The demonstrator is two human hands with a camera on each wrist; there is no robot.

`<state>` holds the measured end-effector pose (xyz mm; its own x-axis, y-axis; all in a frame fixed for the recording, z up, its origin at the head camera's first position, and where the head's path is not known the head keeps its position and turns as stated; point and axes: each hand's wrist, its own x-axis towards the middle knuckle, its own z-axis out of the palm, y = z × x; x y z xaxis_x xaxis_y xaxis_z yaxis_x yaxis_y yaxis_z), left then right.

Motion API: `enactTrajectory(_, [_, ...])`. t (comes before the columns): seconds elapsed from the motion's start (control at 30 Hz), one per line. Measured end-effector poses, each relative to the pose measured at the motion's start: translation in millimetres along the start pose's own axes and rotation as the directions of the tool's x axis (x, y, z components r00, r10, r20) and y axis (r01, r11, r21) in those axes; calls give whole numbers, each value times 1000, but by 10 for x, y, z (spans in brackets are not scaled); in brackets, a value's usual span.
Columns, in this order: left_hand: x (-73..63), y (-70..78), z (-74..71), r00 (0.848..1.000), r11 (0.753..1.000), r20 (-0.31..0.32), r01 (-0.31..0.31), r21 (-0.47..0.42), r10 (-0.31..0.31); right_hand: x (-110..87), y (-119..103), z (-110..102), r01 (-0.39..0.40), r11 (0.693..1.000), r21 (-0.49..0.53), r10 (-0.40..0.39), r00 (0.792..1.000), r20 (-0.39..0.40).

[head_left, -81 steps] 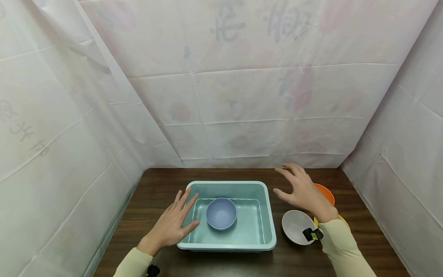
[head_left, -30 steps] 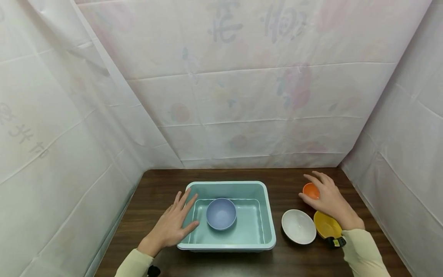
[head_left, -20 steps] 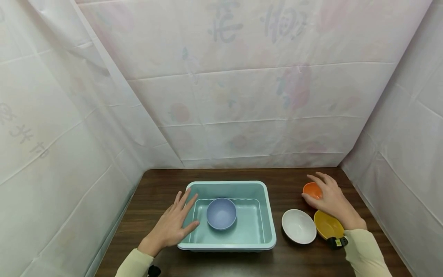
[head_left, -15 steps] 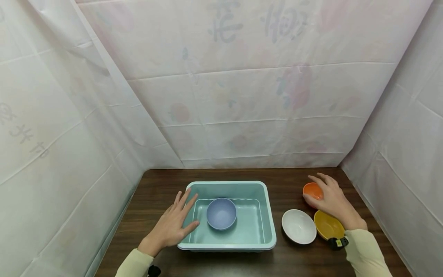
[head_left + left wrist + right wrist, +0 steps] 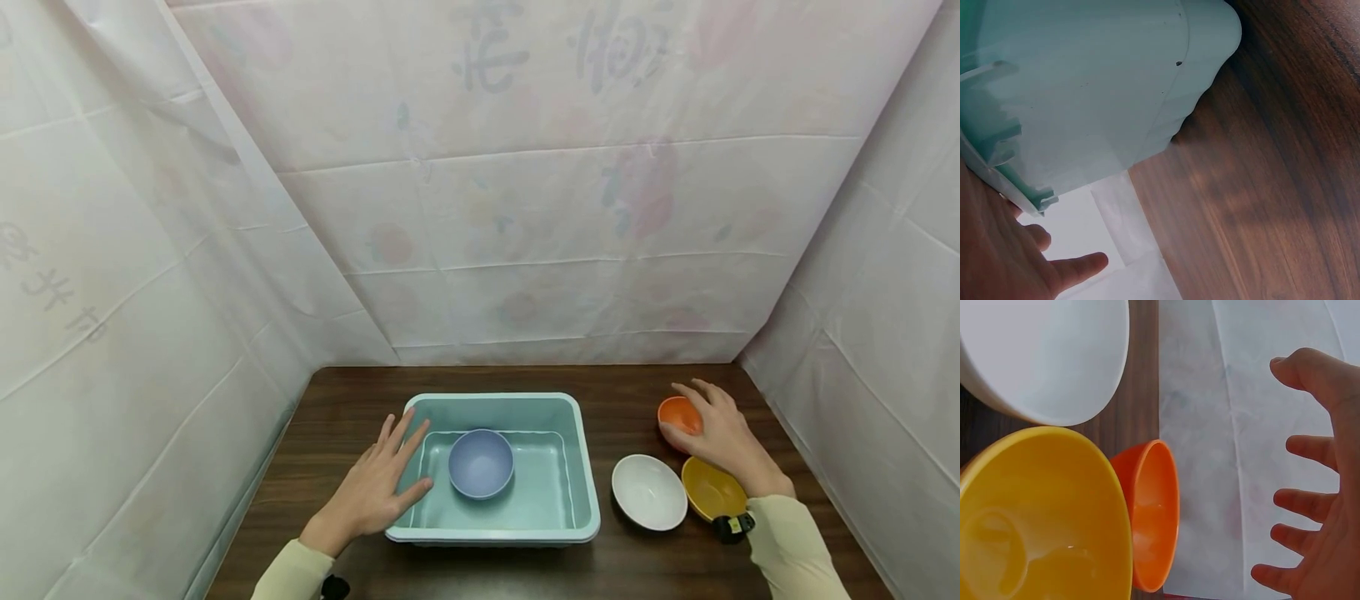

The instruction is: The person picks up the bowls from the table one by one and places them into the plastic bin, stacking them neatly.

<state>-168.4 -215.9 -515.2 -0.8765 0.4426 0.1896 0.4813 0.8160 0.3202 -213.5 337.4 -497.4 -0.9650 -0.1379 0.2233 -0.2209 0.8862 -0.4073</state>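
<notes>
My left hand [image 5: 369,492] lies over the left edge of a pale green plastic tub [image 5: 495,536], its fingers spread. In the left wrist view, the hand [image 5: 1007,250] is right at the tub's rim. Inside the tub sits a blue bowl [image 5: 481,464]. To the right, my right hand [image 5: 720,433] hovers over an orange bowl [image 5: 677,413], thumb and fingers apart, hiding part of it. The right wrist view shows that hand [image 5: 1329,506] with nothing in its grasp, apart from the orange bowl [image 5: 1155,519].
A white bowl [image 5: 648,492] stands on the dark wooden table [image 5: 352,400] just right of the tub. Beside it is a yellow bowl [image 5: 711,487], under the right wrist. Pale sheets [image 5: 525,208] enclose the table at the back and both sides.
My right hand has moved right, from beside the tub to over the orange bowl, then crept slightly lower. This uncovered the white and yellow bowls. The left hand has stayed put.
</notes>
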Motion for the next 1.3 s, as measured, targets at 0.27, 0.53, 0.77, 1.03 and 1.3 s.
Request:
enactTrajectory(0.27, [-2,5,0,1000,1000,-8,-7,-6,7,36,50,39,-8,1000,-19,8,1000,21])
enactTrajectory(0.53, [-1,8,9,1000,1000,-15,-3,-3,3,90,140,85,1,999,-43,1,999,46])
enactTrajectory(0.77, [2,11,3,1000,1000,-12,-5,2,5,142,187,105,-42,997,-67,49,994,99])
enactTrajectory(1.03, [3,-4,9,1000,1000,-10,-4,2,4,222,237,151,-133,988,-81,146,972,186])
enactTrajectory(1.3, [-2,-3,10,1000,1000,-9,-7,-17,7,307,312,206,-165,982,-91,182,957,227])
